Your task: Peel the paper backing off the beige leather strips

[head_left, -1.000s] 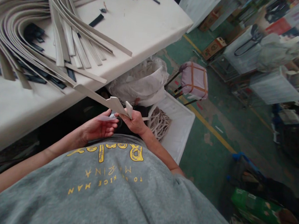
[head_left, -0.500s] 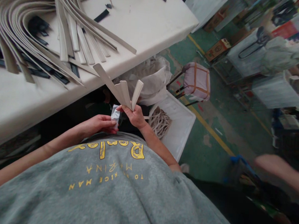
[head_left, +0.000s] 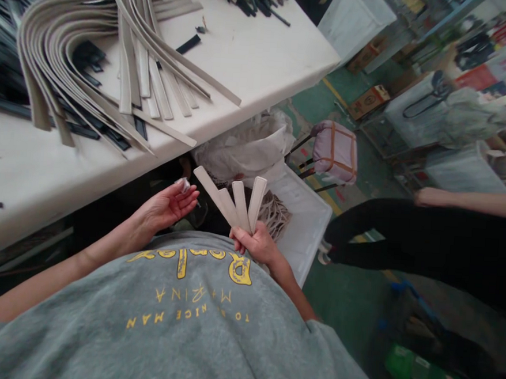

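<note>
My left hand (head_left: 171,206) is palm up in front of my shirt. Thumb and forefinger pinch a small crumpled bit of whitish plastic (head_left: 184,185), and the other fingers curl loosely. Close to my waist, my right hand (head_left: 256,244) is closed round the lower ends of several flat beige strips (head_left: 240,203). Their free ends fan out upward, away from my body. On the table beyond lie many longer beige straps (head_left: 63,14) of the same look, bent in a curved bundle over black strips (head_left: 84,128).
The white table (head_left: 288,59) edge runs diagonally ahead. Under it stand a plastic-bag-lined bin (head_left: 248,140) and a white crate (head_left: 305,222) with beige strip pieces. A padded stool (head_left: 336,152) is beyond. On the right, a person in black trousers (head_left: 405,240) is close by.
My hands have drawn apart, the right moving right and towards me with the strips. The flat whitish plastic in my left hand is now crumpled small. The other person's legs have come into view.
</note>
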A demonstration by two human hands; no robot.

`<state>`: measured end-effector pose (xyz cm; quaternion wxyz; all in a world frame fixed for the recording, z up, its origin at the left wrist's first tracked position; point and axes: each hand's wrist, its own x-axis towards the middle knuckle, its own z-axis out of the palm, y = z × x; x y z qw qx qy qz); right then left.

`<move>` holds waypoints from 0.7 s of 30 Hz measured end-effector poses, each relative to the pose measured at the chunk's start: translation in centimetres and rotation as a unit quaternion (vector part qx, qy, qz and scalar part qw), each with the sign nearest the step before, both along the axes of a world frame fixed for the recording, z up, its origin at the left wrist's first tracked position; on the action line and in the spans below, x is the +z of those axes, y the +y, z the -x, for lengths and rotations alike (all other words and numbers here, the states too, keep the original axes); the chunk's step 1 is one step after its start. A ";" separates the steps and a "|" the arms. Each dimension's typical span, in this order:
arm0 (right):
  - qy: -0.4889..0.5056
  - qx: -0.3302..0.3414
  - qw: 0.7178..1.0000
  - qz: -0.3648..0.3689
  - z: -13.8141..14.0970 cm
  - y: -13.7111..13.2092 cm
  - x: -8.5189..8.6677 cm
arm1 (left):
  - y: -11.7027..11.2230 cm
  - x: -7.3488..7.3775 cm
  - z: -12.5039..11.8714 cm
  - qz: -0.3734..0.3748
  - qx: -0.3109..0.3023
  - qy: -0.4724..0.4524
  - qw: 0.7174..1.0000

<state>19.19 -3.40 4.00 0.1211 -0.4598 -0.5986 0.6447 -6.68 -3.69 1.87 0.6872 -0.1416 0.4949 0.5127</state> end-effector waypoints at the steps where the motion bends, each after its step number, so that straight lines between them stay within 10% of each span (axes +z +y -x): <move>1: -0.015 0.019 1.000 0.001 -0.2 -0.3 0.1 | 0.0 -0.2 0.0 -0.001 0.000 -0.002 1.000; 21: -0.142 0.097 0.979 -0.106 0.9 -0.8 -0.9 | -0.3 -0.8 -0.4 -0.019 0.000 0.023 1.000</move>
